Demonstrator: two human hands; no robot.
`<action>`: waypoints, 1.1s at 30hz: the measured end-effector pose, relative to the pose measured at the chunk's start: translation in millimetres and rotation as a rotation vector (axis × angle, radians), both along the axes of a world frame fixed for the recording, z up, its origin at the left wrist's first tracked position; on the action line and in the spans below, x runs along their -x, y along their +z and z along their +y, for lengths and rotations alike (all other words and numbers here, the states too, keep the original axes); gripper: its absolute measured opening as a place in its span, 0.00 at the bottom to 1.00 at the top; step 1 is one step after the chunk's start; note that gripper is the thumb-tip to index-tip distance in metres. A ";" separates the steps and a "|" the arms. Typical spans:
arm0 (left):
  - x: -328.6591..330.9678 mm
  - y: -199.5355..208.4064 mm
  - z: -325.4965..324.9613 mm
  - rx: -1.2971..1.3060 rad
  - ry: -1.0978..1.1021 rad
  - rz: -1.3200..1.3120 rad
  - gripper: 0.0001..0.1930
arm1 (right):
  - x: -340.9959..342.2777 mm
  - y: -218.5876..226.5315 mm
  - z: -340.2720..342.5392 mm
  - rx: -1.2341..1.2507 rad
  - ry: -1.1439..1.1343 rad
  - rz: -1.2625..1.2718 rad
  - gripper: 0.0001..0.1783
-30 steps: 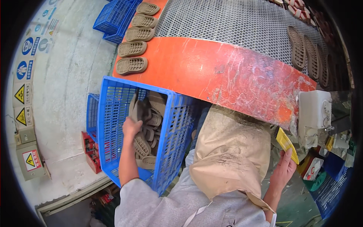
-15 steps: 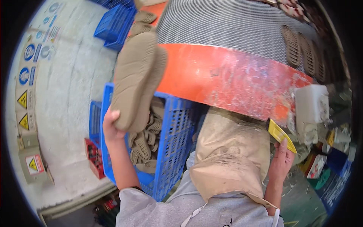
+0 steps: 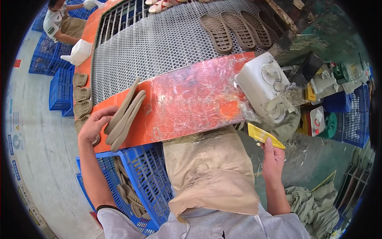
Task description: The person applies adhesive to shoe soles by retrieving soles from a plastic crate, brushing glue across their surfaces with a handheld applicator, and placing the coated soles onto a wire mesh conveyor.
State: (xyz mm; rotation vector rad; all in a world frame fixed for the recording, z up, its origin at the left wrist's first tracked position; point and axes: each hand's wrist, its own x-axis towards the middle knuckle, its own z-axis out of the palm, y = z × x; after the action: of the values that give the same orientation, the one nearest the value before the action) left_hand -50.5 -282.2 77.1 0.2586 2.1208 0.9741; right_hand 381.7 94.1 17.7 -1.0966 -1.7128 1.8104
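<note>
My left hand (image 3: 92, 126) is closed around one end of a pair of brown shoe soles (image 3: 126, 119). They stand tilted on edge, side by side, over the front left of the orange table border (image 3: 175, 107). Off to the right, in front of the table, my right hand (image 3: 273, 162) grips a yellow-handled brush (image 3: 263, 135) between thumb and fingers. Its bristles cannot be made out now. Below my left forearm, a blue crate (image 3: 148, 171) holds several loose brown soles (image 3: 129, 193).
Several soles lie on the metal mesh (image 3: 159, 51), and others line the table's left edge (image 3: 81, 94). A glue-crusted white canister (image 3: 258, 77) sits at the right corner. A white bottle (image 3: 79, 51) stands at far left, near a co-worker (image 3: 59, 22). Blue crates (image 3: 61, 89) line the left side.
My view has turned toward the table. The pair of soles has gone from above the crate to over the orange border, still in my left hand. The brush stays in my right hand.
</note>
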 end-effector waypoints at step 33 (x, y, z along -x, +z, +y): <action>-211.7 -72.0 117.1 0.036 -0.192 1.038 0.38 | 8.7 -2.0 102.1 -0.870 -0.036 -0.240 0.08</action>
State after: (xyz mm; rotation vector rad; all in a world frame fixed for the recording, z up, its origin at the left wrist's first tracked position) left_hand 161.1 -165.1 5.1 1.1198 2.9322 0.7437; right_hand 372.9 196.2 15.8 -0.9414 -2.2490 0.7385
